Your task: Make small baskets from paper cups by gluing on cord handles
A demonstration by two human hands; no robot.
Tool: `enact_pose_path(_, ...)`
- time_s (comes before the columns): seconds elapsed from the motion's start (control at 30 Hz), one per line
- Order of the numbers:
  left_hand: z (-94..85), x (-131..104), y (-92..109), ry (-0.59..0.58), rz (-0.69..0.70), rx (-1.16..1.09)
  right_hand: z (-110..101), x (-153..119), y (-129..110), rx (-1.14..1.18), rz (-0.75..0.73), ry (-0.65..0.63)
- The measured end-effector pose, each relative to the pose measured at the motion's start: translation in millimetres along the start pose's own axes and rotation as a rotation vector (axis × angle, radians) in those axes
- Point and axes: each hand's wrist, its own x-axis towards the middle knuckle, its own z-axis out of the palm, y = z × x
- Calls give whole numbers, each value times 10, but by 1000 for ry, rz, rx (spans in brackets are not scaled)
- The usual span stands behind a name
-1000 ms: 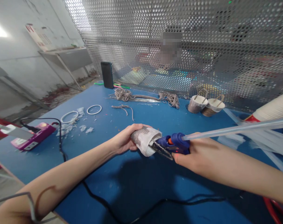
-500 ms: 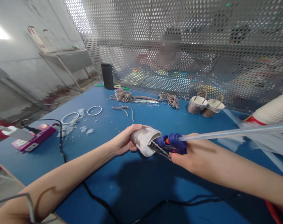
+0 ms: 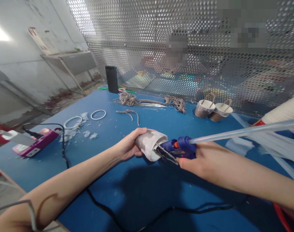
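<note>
My left hand [image 3: 132, 145] is wrapped round a cup [image 3: 150, 145] covered in whitish, wrinkled material, tipped on its side with its mouth to the right. My right hand [image 3: 197, 161] grips a blue glue gun [image 3: 183, 146], its nozzle end inside the cup's mouth, so the tip is hidden. A long translucent glue stick [image 3: 243, 131] runs out of the gun's back to the right. Along the gun's lower side lies a dark, twisted strand [image 3: 169, 156], close to my right thumb; what it joins inside the cup I cannot make out.
Bundles of grey-brown cord [image 3: 128, 99] and a phone [image 3: 111, 79] are at the back. Two handled cups [image 3: 205, 109] stand back right, near stacked paper cups [image 3: 284, 111]. White rings [image 3: 98, 114], scraps, a purple power strip [image 3: 36, 141] and black cable [image 3: 100, 206] lie around. Behind is a perforated metal panel [image 3: 142, 42].
My right hand and the glue gun have shifted slightly to the right, and the glue stick's far end tilts higher. The cup and my left hand stay nearly still.
</note>
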Motion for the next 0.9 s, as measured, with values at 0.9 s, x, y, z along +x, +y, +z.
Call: enact_pose_path(0.9,-6,-2,3,6,13,-2,-113,-42,-87,276,227,-38)
